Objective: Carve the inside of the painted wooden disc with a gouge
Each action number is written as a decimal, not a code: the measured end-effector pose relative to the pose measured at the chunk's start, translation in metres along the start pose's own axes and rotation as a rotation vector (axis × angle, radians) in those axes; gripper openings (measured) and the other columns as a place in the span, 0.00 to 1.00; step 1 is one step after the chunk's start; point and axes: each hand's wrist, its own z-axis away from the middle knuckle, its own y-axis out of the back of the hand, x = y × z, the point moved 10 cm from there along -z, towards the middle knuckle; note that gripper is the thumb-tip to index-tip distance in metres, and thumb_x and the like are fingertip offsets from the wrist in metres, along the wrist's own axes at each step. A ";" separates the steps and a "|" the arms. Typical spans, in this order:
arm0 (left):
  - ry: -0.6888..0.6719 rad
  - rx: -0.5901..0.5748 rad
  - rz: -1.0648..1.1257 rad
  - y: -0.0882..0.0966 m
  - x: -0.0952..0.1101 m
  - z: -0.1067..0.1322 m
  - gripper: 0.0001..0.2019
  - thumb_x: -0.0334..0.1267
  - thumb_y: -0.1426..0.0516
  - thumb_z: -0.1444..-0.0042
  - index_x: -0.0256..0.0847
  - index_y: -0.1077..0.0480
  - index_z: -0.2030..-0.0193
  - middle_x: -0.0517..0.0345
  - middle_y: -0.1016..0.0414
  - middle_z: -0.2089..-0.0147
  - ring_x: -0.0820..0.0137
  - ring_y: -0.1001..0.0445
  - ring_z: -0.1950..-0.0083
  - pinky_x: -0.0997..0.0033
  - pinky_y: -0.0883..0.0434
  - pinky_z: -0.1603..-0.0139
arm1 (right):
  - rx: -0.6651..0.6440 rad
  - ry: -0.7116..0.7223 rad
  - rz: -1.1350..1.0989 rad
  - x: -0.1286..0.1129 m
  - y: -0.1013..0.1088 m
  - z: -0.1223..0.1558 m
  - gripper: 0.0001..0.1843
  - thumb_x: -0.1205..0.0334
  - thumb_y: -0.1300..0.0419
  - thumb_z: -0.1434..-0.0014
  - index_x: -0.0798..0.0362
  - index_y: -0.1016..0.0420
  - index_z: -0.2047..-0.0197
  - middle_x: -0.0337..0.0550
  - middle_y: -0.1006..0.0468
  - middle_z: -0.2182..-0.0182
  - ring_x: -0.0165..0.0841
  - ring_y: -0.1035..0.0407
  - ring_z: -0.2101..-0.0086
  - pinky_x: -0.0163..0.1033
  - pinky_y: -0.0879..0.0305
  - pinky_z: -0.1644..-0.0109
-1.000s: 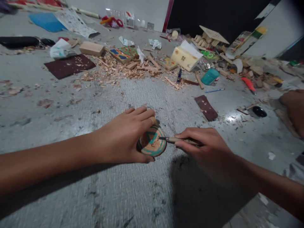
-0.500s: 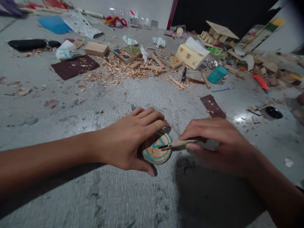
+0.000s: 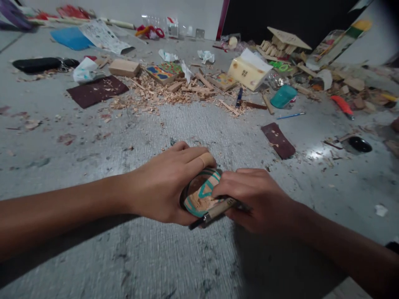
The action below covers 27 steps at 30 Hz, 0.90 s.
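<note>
A round wooden disc with green painted lines and a rough carved patch is tilted a little off the grey surface. My left hand is closed round its left side, fingers over the far edge and thumb at the near edge. In my right hand is a wood carving chisel with a pale wooden handle. Its dark blade points left and down, past the disc's near edge. My right fingertips also touch the disc's right rim.
Wood shavings are heaped across the back, with a wooden block, a teal cup and a cream box. Brown sandpaper pieces lie right and left. An orange-handled cutter lies at the right.
My right hand has moved left to the disc, and the chisel's blade has swung off the disc's face toward me. The disc, flat before, is now tilted up.
</note>
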 end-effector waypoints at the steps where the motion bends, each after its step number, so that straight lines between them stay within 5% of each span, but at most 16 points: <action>1: 0.002 0.001 0.002 0.000 0.001 0.000 0.32 0.58 0.32 0.50 0.41 0.36 0.46 0.53 0.25 0.52 0.58 0.24 0.53 0.58 0.39 0.50 | 0.002 -0.008 0.001 0.000 -0.001 0.000 0.07 0.68 0.43 0.37 0.50 0.28 0.56 0.38 0.21 0.64 0.31 0.30 0.66 0.38 0.44 0.62; 4: -0.007 0.004 0.010 -0.001 0.003 0.000 0.35 0.65 0.34 0.52 0.41 0.35 0.47 0.53 0.24 0.53 0.58 0.23 0.54 0.59 0.40 0.52 | -0.013 -0.005 0.047 -0.001 -0.004 -0.001 0.10 0.70 0.45 0.40 0.50 0.28 0.56 0.38 0.21 0.64 0.32 0.30 0.67 0.38 0.43 0.63; 12: 0.003 -0.010 -0.008 -0.004 0.008 -0.001 0.31 0.61 0.35 0.51 0.40 0.33 0.50 0.53 0.23 0.55 0.57 0.22 0.55 0.58 0.39 0.52 | -0.107 0.039 0.305 -0.012 -0.015 0.000 0.03 0.65 0.43 0.37 0.50 0.27 0.62 0.36 0.24 0.70 0.31 0.40 0.75 0.42 0.50 0.68; 27: -0.030 -0.018 0.044 -0.006 0.001 0.001 0.32 0.67 0.38 0.46 0.42 0.36 0.48 0.53 0.24 0.52 0.59 0.22 0.55 0.58 0.37 0.51 | -0.194 -0.069 0.102 0.006 -0.032 0.001 0.10 0.69 0.42 0.42 0.52 0.34 0.57 0.44 0.25 0.59 0.30 0.36 0.69 0.36 0.47 0.71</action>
